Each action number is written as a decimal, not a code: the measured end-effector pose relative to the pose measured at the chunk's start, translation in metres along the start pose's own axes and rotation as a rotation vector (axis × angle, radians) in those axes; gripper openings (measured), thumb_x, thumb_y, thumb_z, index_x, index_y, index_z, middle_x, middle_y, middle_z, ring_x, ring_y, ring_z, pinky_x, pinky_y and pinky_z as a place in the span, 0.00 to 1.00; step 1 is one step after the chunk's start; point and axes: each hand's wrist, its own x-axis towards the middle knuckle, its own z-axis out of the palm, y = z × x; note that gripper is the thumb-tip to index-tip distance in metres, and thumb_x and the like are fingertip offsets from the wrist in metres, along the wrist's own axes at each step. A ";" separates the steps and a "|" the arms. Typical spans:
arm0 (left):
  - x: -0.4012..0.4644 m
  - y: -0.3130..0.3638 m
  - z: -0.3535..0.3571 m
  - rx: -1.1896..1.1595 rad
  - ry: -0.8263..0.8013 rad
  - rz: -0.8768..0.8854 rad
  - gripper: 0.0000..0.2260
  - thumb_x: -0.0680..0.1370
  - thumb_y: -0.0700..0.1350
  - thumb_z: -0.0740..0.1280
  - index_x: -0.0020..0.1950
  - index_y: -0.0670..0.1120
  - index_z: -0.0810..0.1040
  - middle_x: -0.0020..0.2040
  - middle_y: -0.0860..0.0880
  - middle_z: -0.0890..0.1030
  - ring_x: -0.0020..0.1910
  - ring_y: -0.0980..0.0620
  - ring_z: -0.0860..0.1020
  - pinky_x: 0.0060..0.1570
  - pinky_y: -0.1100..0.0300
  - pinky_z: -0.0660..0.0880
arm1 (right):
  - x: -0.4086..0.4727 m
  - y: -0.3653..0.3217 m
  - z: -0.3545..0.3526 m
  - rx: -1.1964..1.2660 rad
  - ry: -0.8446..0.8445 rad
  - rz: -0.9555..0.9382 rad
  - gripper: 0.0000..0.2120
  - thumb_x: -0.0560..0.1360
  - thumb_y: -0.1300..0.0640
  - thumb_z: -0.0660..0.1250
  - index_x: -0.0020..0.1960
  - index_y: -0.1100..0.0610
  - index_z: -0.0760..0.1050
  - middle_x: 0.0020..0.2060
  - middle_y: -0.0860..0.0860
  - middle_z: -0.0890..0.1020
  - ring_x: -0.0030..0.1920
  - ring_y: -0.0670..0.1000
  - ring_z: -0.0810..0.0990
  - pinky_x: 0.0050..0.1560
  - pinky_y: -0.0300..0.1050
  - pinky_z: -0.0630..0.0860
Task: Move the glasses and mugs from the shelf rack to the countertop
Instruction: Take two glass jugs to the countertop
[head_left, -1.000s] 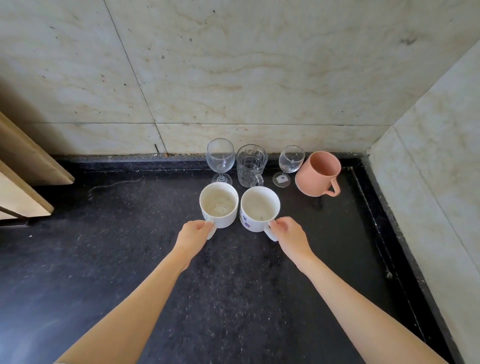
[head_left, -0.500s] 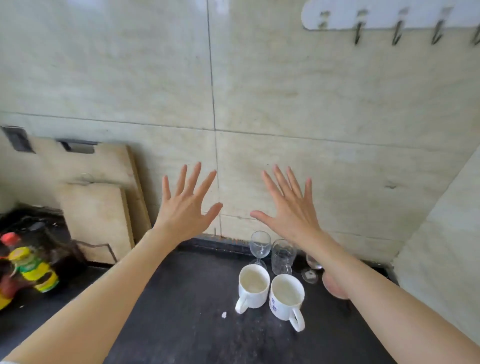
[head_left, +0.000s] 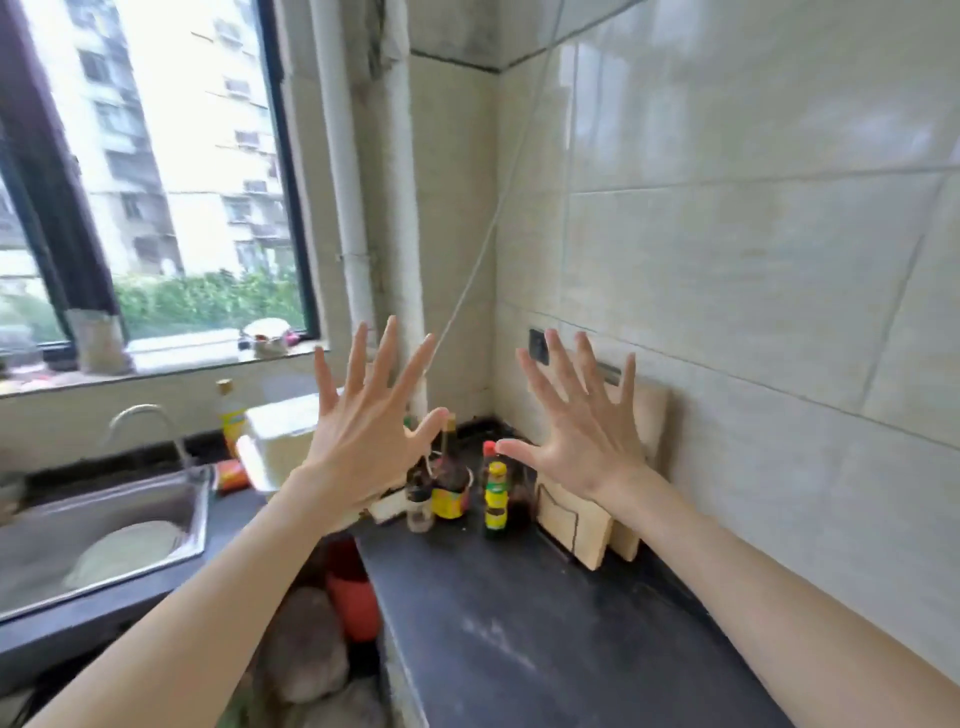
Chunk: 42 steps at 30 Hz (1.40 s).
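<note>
Both my hands are raised in front of me with the fingers spread wide and nothing in them. My left hand (head_left: 366, 426) is held up left of centre, my right hand (head_left: 584, 426) right of centre, backs toward me. The dark countertop (head_left: 519, 623) runs below them along the tiled wall. No mugs, glasses or shelf rack are in view; the camera now faces the left corner of the kitchen.
Sauce bottles (head_left: 493, 499) stand in the corner behind my hands. Wooden cutting boards (head_left: 587, 525) lean on the tiled wall. A steel sink (head_left: 104, 535) with a tap lies at the left under a window (head_left: 156, 171). A red container (head_left: 353, 597) sits below the counter's edge.
My hands let go of the two white mugs, rose and spread open. The view swung up and left, so the mugs and glasses have left the frame.
</note>
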 end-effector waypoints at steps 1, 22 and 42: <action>-0.013 -0.025 -0.012 0.043 -0.004 -0.040 0.32 0.74 0.67 0.48 0.74 0.62 0.37 0.78 0.50 0.38 0.74 0.47 0.32 0.67 0.38 0.28 | 0.010 -0.027 0.001 0.037 0.008 -0.049 0.45 0.66 0.25 0.51 0.69 0.39 0.26 0.73 0.47 0.33 0.73 0.53 0.31 0.67 0.70 0.32; -0.346 -0.496 -0.263 0.533 -0.127 -0.757 0.32 0.72 0.71 0.41 0.67 0.66 0.25 0.71 0.56 0.24 0.69 0.51 0.23 0.65 0.43 0.22 | 0.101 -0.668 -0.023 0.516 0.097 -0.635 0.46 0.67 0.25 0.50 0.67 0.41 0.22 0.74 0.49 0.31 0.73 0.54 0.29 0.67 0.70 0.29; -0.381 -0.856 -0.247 0.613 -0.210 -0.924 0.32 0.73 0.69 0.41 0.70 0.63 0.27 0.75 0.53 0.29 0.70 0.50 0.25 0.65 0.44 0.24 | 0.271 -1.022 0.081 0.643 0.063 -0.770 0.45 0.67 0.25 0.51 0.69 0.41 0.26 0.74 0.49 0.33 0.75 0.56 0.33 0.69 0.68 0.31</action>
